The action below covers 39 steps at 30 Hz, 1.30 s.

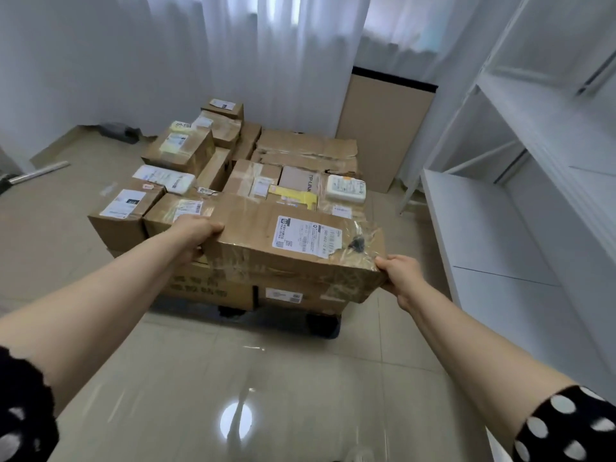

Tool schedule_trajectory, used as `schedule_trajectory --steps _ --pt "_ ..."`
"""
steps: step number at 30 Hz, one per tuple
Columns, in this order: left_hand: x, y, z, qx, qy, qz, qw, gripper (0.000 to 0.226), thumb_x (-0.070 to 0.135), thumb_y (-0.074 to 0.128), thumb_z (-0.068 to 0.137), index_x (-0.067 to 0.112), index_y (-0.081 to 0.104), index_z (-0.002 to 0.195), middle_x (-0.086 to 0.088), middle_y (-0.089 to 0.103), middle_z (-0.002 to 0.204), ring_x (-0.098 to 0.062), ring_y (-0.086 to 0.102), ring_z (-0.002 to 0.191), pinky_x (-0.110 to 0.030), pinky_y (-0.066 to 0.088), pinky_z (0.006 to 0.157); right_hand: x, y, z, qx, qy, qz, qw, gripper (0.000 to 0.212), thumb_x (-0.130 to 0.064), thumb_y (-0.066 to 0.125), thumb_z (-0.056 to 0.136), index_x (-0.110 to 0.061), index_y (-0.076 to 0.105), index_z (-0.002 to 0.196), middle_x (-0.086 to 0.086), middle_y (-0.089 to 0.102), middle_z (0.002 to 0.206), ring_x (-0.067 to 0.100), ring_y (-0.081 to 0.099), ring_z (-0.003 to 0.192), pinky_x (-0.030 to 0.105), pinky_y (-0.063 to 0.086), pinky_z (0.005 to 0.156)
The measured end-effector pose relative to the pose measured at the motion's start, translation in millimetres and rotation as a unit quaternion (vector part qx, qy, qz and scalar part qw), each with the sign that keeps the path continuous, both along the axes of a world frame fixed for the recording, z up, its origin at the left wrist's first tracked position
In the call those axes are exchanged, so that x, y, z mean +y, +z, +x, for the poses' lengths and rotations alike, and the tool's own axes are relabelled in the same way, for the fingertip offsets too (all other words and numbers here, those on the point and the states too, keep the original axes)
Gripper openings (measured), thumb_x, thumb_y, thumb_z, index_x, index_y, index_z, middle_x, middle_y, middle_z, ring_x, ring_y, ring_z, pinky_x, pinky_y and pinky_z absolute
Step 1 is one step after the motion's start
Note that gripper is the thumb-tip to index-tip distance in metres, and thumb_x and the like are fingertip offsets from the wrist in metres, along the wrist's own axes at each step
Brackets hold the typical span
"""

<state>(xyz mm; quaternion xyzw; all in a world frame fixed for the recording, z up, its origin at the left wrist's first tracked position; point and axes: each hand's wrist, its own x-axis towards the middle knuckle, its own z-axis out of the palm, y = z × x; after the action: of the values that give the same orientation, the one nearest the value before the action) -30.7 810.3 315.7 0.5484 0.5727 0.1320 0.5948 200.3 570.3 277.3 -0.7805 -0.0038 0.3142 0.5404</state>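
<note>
Your left hand (196, 231) is curled over the left end of the long brown cardboard box sealed with clear tape (246, 238), fingers hooked on its top edge. From that grip the box runs away to the right, and its long axis lies straight across between your two hands. A white shipping label (305, 237) sits on the top face, closer to the right-hand grip than to the left. Your right hand (398, 275) clamps the opposite end at its near corner, and that end hangs out past the stack of brown taped parcels (186, 151) underneath. You cannot tell from here whether the box rests on the stack or is already clear of it. The right end lies nearer to you than the left, so the box is skewed. Both hands share the load, one at each end. Further right of the right-hand grip stands the white shelving unit (500, 228), well apart from the box.
</note>
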Motion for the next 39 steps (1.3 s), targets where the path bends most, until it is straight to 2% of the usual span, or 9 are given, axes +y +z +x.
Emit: schedule_trajectory --steps 4,10,16,19,22,26,29,36,39 --pt "17.1 -4.5 58.6 -0.028 -0.010 0.000 1.000 0.040 0.014 0.058 0.094 0.007 0.050 0.133 -0.007 0.058 0.116 -0.022 0.054 0.097 -0.034 0.046 0.084 17.9 2.5 52.6 -0.018 -0.013 -0.009 1.000 0.022 -0.004 0.056 0.092 0.001 0.059 0.114 0.015 0.063 0.102 0.024 0.061 0.091 0.043 0.053 0.092" --pt "34.2 -8.3 171.8 -0.052 0.014 0.022 0.998 0.052 0.018 0.065 0.090 0.009 0.047 0.138 -0.012 0.055 0.130 -0.026 0.056 0.108 -0.034 0.049 0.085 35.0 -1.2 170.8 -0.030 0.006 0.008 0.999 0.014 -0.005 0.054 0.093 -0.001 0.061 0.104 0.014 0.064 0.099 0.022 0.062 0.087 0.039 0.054 0.088" --pt "33.4 -17.4 327.4 -0.091 0.052 0.030 0.994 0.051 0.015 0.063 0.091 0.008 0.046 0.138 -0.012 0.058 0.122 -0.021 0.057 0.099 -0.030 0.048 0.083 37.8 -4.6 326.2 -0.028 0.023 0.022 0.999 0.014 -0.007 0.054 0.094 -0.001 0.061 0.105 0.012 0.063 0.096 0.020 0.061 0.088 0.034 0.054 0.082" --pt "36.2 -19.0 399.8 -0.094 0.057 0.042 0.993 0.043 0.008 0.060 0.089 0.002 0.052 0.131 -0.016 0.062 0.109 -0.020 0.059 0.085 -0.030 0.048 0.075 45.9 -5.7 405.3 -0.029 0.027 0.029 0.999 0.017 -0.006 0.055 0.093 -0.003 0.060 0.109 0.010 0.063 0.097 0.019 0.061 0.087 0.032 0.055 0.081" --pt "49.1 -21.7 452.3 -0.082 0.065 0.061 0.993 0.036 0.004 0.057 0.087 0.001 0.058 0.123 -0.019 0.060 0.123 -0.030 0.061 0.108 -0.036 0.050 0.088 69.0 -13.3 463.7 -0.024 0.038 0.031 0.998 0.020 -0.004 0.054 0.093 -0.001 0.060 0.111 0.011 0.064 0.101 0.018 0.061 0.087 0.030 0.055 0.078" --pt "81.5 -27.0 508.1 -0.091 0.109 0.082 0.986 0.043 0.000 0.057 0.091 0.007 0.053 0.133 -0.004 0.056 0.104 -0.009 0.052 0.071 -0.009 0.043 0.052 111.0 -23.2 516.9 -0.008 0.046 0.043 0.998 0.022 -0.005 0.053 0.094 0.000 0.059 0.115 0.012 0.062 0.103 0.017 0.060 0.084 0.031 0.054 0.079" --pt "108.4 -31.5 545.5 -0.098 0.125 0.096 0.983 0.043 -0.003 0.055 0.091 0.012 0.051 0.132 -0.005 0.053 0.104 -0.003 0.053 0.060 -0.005 0.041 0.042 149.6 -33.3 550.4 0.005 0.056 0.046 0.997 0.021 -0.005 0.053 0.095 0.000 0.059 0.114 0.012 0.061 0.102 0.016 0.059 0.084 0.036 0.053 0.088" --pt "191.4 -63.6 626.2 -0.076 0.170 0.058 0.981 0.045 -0.007 0.055 0.088 0.000 0.049 0.132 -0.013 0.060 0.109 -0.015 0.055 0.063 -0.024 0.048 0.059 235.1 -59.5 627.4 0.028 0.060 0.022 0.998 0.020 -0.004 0.052 0.095 -0.002 0.058 0.115 0.009 0.062 0.101 0.020 0.058 0.093 0.035 0.049 0.092" --pt "218.7 -75.5 650.8 -0.048 0.186 0.059 0.980 0.051 -0.007 0.053 0.089 0.003 0.044 0.138 -0.011 0.056 0.117 -0.020 0.059 0.078 -0.024 0.050 0.064 267.2 -80.7 650.4 0.061 0.072 0.012 0.995 0.021 -0.003 0.052 0.095 -0.002 0.059 0.115 0.006 0.064 0.093 0.017 0.060 0.082 0.036 0.051 0.091"
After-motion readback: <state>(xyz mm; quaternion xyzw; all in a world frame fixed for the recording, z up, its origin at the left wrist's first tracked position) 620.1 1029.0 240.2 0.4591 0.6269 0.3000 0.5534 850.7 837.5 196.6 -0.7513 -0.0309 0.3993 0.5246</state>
